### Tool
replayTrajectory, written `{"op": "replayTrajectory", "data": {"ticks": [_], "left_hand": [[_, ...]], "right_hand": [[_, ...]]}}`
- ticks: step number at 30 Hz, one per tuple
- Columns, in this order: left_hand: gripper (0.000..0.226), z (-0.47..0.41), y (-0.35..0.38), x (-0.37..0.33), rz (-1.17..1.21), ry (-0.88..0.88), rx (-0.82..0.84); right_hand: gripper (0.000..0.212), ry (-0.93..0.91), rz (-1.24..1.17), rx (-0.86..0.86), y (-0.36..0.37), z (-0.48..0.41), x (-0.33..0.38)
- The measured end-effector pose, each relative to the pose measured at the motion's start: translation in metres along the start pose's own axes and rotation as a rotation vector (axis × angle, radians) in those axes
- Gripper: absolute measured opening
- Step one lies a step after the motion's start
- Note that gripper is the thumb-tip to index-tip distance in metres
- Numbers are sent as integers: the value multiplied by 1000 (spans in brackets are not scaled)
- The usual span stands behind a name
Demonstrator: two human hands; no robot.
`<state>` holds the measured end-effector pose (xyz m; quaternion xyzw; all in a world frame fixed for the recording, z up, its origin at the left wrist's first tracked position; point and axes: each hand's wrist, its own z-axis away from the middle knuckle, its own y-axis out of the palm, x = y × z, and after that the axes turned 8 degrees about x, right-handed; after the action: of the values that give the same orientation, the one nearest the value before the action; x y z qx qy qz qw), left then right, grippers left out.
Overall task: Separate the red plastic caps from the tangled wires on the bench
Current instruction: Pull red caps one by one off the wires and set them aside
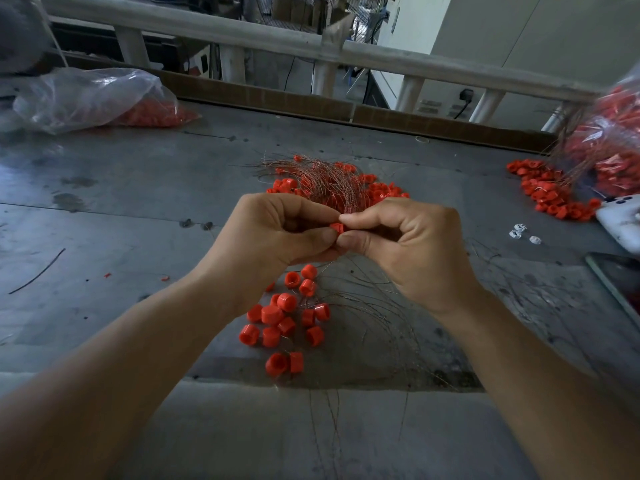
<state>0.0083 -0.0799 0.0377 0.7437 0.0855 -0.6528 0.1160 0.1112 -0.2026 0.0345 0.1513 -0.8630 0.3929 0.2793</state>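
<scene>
My left hand [277, 233] and my right hand [408, 247] meet above the grey bench [121, 202], both pinching one red cap [337, 227] between thumbs and fingertips. Behind them lies a tangle of thin copper-coloured wires [325, 178] mixed with red caps [377, 192]. Below my hands sits a loose heap of red caps [284, 320], with several thin wires [374, 313] spread on the bench to its right.
A clear plastic bag [86, 98] with red caps lies at the back left. At the right, another bag of caps and wires [613, 147] spills a red heap [550, 192]. Small white pieces [519, 232], a white object [620, 223] and a dark slab [620, 278] sit near the right edge.
</scene>
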Motion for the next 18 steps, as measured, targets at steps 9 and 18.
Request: {"op": "replayTrajectory", "data": {"ticks": [9, 18], "left_hand": [[13, 2, -2, 0, 172, -98, 77], [16, 1, -7, 2, 142, -103, 112]], "right_hand": [[22, -47, 25, -23, 0, 1, 2], [25, -50, -35, -13, 1, 1, 3]]}}
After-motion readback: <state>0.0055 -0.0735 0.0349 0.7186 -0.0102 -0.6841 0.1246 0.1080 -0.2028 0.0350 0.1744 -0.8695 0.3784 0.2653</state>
